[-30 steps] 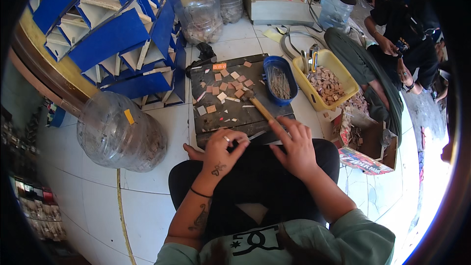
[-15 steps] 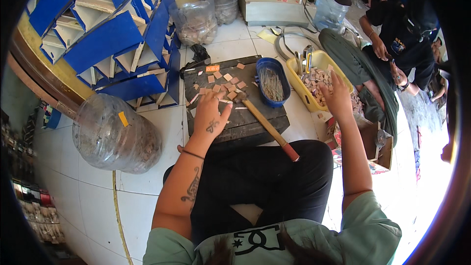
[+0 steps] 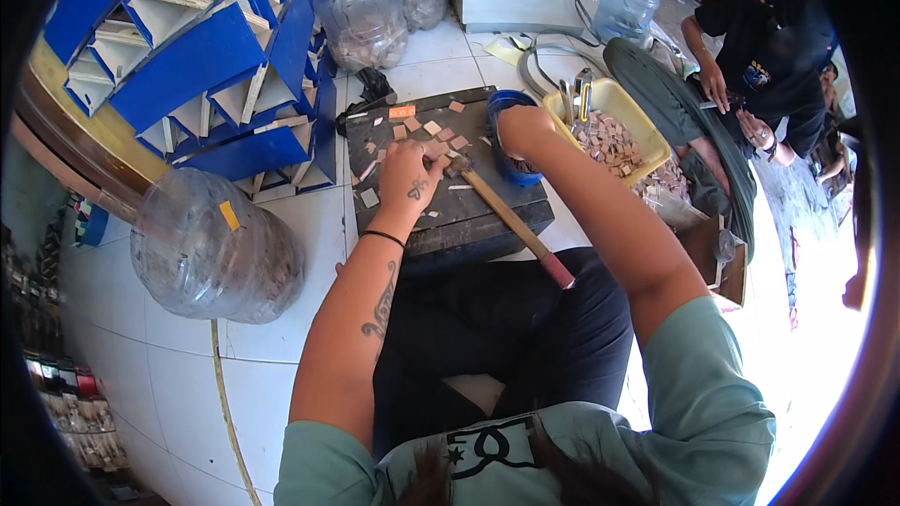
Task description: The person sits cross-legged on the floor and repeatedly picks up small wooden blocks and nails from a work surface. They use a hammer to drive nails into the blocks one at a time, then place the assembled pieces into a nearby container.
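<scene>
My left hand (image 3: 410, 180) lies on a dark work block (image 3: 469, 211), its fingers bent over small square pieces (image 3: 433, 136) scattered there. My right hand (image 3: 521, 127) reaches into a blue bowl (image 3: 499, 105) at the block's right edge, and its fingertips are hidden inside. Nobody holds the hammer (image 3: 511, 220) with a wooden handle and red grip end. It lies on the block, with its head next to my left fingers and its handle pointing toward my lap.
A yellow basket (image 3: 647, 136) of small pieces sits right of the bowl. Blue shelving (image 3: 206, 66) stands at the left, with a big clear plastic jug (image 3: 211, 248) below it. Another person (image 3: 759, 66) sits at the upper right. A grey metal box (image 3: 511, 5) is at the back.
My right hand let go of the hammer, went to the yellow basket, then came to the blue bowl. My left hand moved forward onto the block. The hammer now lies there.
</scene>
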A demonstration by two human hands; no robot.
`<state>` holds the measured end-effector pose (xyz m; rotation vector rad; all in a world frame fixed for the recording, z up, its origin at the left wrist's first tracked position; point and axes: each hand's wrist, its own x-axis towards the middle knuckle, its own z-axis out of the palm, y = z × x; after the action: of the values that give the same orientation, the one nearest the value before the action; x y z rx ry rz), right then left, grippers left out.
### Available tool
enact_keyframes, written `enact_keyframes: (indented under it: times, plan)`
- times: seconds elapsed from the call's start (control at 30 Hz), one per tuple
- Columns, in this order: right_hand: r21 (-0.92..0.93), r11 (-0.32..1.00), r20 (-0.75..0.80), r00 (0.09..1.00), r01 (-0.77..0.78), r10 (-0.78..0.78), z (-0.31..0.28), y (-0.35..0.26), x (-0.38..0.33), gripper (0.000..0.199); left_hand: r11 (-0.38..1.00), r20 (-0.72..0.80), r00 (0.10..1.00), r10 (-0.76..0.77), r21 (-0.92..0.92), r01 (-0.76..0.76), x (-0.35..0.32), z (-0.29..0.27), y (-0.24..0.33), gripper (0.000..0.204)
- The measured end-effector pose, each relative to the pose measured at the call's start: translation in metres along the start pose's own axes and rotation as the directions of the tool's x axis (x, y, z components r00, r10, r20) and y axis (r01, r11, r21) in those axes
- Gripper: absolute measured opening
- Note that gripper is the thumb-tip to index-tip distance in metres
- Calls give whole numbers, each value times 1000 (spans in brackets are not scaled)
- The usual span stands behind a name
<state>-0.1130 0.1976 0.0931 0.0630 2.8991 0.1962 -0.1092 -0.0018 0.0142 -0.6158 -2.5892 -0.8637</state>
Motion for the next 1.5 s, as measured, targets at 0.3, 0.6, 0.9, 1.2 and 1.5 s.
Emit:
enact_keyframes:
  times: [0.3, 0.6, 0.9, 1.2, 1.5]
  plan:
    - [11, 1000, -108, 994, -26, 27, 7, 15, 10, 24, 983, 104, 979, -174, -43, 179, -1, -1, 7, 22]
    - [176, 977, -113, 983, -121, 142, 8, 19, 33, 26, 895, 55, 965, -255, -366, 257, -31, -23, 13, 18]
    - [865, 501, -29, 999, 3, 45, 10, 73, 2, 12, 891, -73, 995, -66, -453, 26, -98, -35, 32, 18]
    - [955, -290, -128, 974, 70, -189, 34, 47, -55, 6, 940, -94, 992, 79, -325, -106, -101, -25, 36, 15]
    - [983, -22, -184, 975, 183, -123, 60, -23, -107, 13, 945, -94, 990, 103, -302, -127, -100, -21, 31, 9]
